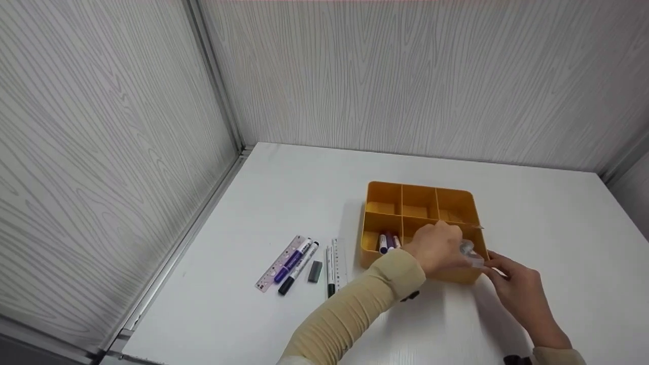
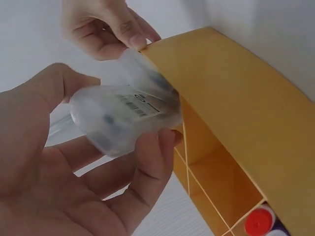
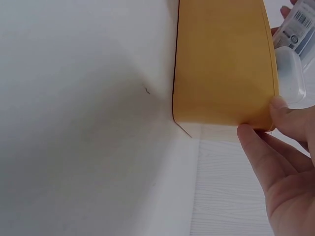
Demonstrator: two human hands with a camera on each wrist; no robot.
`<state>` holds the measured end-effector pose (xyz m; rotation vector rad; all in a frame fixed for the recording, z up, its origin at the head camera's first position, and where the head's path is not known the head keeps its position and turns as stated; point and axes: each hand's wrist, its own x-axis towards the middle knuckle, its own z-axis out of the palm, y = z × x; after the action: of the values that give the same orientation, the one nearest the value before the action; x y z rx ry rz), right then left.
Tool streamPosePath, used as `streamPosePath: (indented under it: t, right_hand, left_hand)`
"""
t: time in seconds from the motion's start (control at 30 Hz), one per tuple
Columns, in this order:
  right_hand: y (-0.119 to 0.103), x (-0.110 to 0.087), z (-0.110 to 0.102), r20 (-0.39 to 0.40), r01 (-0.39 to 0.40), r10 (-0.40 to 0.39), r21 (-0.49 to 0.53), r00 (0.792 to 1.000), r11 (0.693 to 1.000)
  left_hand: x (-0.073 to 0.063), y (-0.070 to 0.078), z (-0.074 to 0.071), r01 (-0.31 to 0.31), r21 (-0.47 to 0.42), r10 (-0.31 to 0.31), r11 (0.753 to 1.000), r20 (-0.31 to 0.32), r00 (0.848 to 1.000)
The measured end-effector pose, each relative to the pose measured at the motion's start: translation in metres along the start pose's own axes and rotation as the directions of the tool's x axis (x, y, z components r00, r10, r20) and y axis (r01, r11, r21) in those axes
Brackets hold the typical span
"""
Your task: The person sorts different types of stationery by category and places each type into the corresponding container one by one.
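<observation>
My left hand [image 1: 437, 247] holds a clear plastic case [image 2: 118, 115] between thumb and fingers; a label with a barcode shows on it. The case is tilted at the mouth of the front right compartment of a yellow divided organizer box [image 1: 366, 238]. How deep it reaches is hidden. At the box's front right corner, my right hand [image 1: 522, 289] pinches the wall, thumb on the rim and fingers outside, close beside the case. Several markers [image 1: 384, 243] stand in the front left compartment; a red cap [image 2: 259, 221] shows in the left wrist view.
Left of the box lie a pink ruler [image 1: 279, 263], a purple marker [image 1: 291, 263], a black-capped marker [image 1: 299, 268], a dark green block [image 1: 315, 271], another marker [image 1: 330, 271] and a clear ruler [image 1: 339, 261]. A small black object [image 1: 409, 296] is partly hidden below my left wrist.
</observation>
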<state>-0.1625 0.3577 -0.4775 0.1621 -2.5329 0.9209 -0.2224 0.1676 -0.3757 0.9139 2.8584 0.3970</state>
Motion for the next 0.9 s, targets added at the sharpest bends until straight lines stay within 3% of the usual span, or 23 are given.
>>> streamPosePath:
  t: [0.3,0.57,0.7,0.9]
  right_hand:
    - [-0.001,0.0,-0.001,-0.027,0.014,-0.014,-0.021,1.0,1.0]
    - [-0.001,0.0,0.001,-0.026,-0.008,0.008,-0.023,1.0,1.0]
    - [-0.001,0.0,0.001,-0.024,-0.021,0.02,-0.025,1.0,0.999]
    - [-0.001,-0.001,0.003,-0.03,-0.021,0.021,-0.015,0.999,1.0]
  left_hand:
    - [0.006,0.01,0.013,0.008,0.048,-0.006,0.999,-0.051,0.999]
    - [0.011,0.004,0.02,-0.104,-0.065,0.102,0.992,-0.043,0.994]
    - [0.012,0.0,0.023,-0.114,-0.102,0.112,0.988,-0.029,0.993]
    - [0.012,-0.005,0.026,-0.164,-0.02,0.164,0.986,-0.04,0.986]
